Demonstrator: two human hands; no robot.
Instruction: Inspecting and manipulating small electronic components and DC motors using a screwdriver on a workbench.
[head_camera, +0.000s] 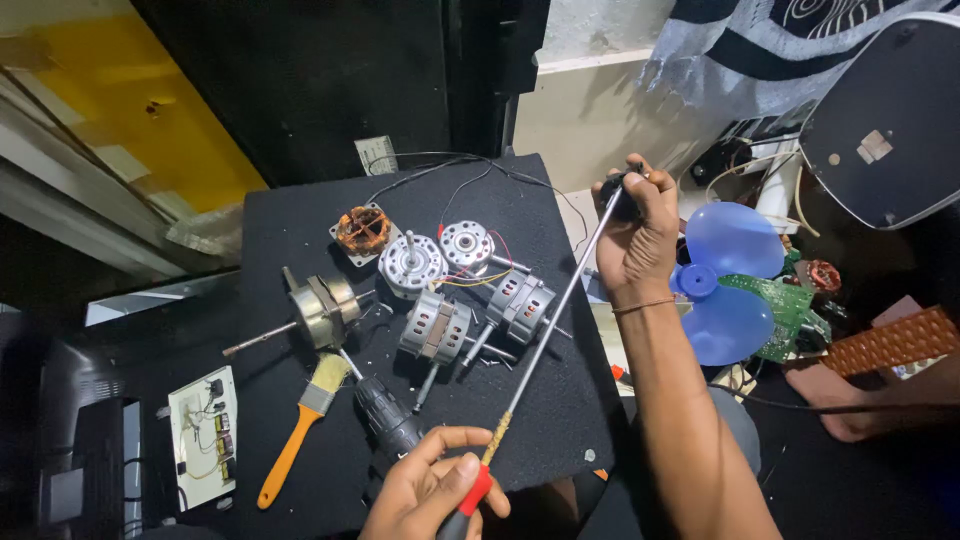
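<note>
Far left on the dark surface (300, 210): a small circuit board (203, 437), then an orange-handled paintbrush (303, 424). Centre: five small motors, some opened, one showing copper windings (362, 229); a black drill body (388, 420) lies below them. Left hand (432, 488), fingers clamped on a red-and-black handle (468, 500), just beside a brass-coloured fitting on a long metal rod (553, 310). The rod runs diagonally up above the surface to the right hand (634, 235), fingers closed on its black far end. Right of that, a blue fan blade (725, 280). Step in hand, by my reading: working the handled tool against the rod's lower end. Next move likely calls for holding the rod steady while the left hand turns.
</note>
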